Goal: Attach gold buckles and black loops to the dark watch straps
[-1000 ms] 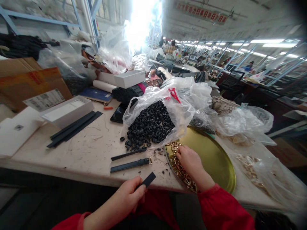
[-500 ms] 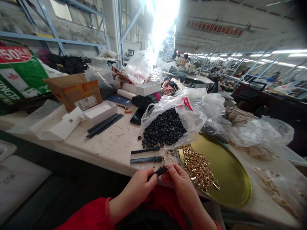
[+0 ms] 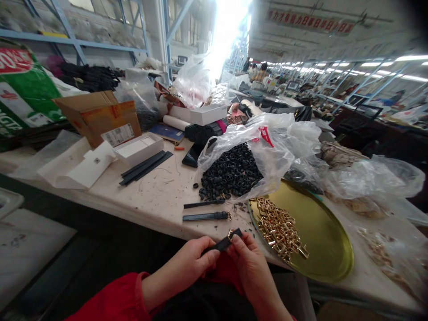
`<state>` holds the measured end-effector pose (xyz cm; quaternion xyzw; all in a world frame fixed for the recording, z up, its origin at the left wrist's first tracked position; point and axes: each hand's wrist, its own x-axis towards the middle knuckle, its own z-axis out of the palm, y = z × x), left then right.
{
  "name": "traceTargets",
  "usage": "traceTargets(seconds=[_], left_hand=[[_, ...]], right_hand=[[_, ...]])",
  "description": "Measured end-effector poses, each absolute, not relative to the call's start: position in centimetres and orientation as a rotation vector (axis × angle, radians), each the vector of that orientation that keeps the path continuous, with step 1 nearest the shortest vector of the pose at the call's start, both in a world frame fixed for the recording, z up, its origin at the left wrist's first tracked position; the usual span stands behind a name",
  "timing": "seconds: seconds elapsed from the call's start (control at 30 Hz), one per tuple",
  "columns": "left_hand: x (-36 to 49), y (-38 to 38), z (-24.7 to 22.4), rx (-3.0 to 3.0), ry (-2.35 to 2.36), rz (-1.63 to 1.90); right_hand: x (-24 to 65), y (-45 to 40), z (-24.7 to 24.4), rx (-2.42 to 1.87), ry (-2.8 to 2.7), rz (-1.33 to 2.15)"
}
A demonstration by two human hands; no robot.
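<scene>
A dark strap [image 3: 220,244] with a small gold buckle [image 3: 230,235] is held between my two hands, just off the table's front edge. My left hand [image 3: 195,258] pinches the strap's left part. Thumb and fingers of my right hand [image 3: 245,252] close on its right end, beside the buckle. Beyond them a buckled strap [image 3: 205,216] and a shorter dark strip [image 3: 203,203] lie on the table. Black loops [image 3: 230,174] spill from a clear plastic bag [image 3: 277,154]. Gold buckles [image 3: 282,229] are heaped on a round gold tray [image 3: 329,240].
Dark strips [image 3: 145,168] lie by a white box [image 3: 140,148] and a cardboard box [image 3: 100,118] at the left. A black phone-like object [image 3: 191,156] is behind the loops. Plastic bags [image 3: 371,178] sit at the right. People are far off at the back.
The view has shifted a little. The held strap's right end has turned upward, and its gold buckle now shows more clearly. My right hand has moved slightly lower on it.
</scene>
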<state>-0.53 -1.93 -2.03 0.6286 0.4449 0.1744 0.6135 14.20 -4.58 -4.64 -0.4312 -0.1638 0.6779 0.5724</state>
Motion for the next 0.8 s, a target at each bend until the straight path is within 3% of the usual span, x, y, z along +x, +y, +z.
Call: traceTargets(seconds=[0.23,0.43,0.8], left_hand=[[-0.3,-1.3,-3.7,1.298,1.021,0.458],[0.0,-0.3,-4.5,1.204,1.012,0.427],[0.0,0.2,-5.1,1.078,0.986,0.434]], right_hand=[[13.8,-4.4,-5.3,-1.179,-0.655,1.552],[14.1,-3.8,-6.0,-1.126,-0.432,1.674],[14.3,-3.8,-5.7,-1.162,-0.566,1.714]])
